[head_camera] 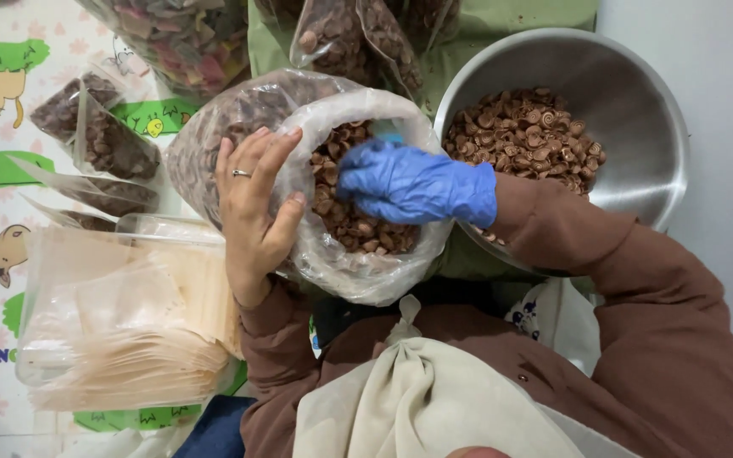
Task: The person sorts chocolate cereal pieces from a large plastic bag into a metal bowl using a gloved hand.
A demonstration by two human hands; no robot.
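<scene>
1. Step in hand, as I judge it: scooping small brown spiral snacks (358, 229) out of a large clear bag (332, 271). The bag sits at the centre of the view, just in front of the person's chest, mouth rolled open and facing up.

2. Left hand (256, 203): bare, with a ring, at 9 o'clock of the bag mouth. Its grip is closed on the rolled rim, fingers outside and thumb hooked over the edge, holding the mouth wide.

3. Right hand (413, 182): in a blue glove, reaching in from 3 o'clock. The fingers are curled downward among the snacks, half closed. Whether they hold a scoop or only snacks I cannot tell; a small pale blue bit shows just beyond the fingertips.

4. A steel bowl (638, 110) at 2 o'clock of the bag, touching it, already carries a layer of the same snacks.

5. What the next move calls for, in my judgement: the left grip must keep the rim firm and open so the gloved hand can lift out level, without snagging the plastic.

6. Around: filled small packets (108, 140) at 10 o'clock of the bag, a stack of empty pouches (129, 322) at 8 o'clock, and more filled bags (188, 38) at 12 o'clock.
</scene>
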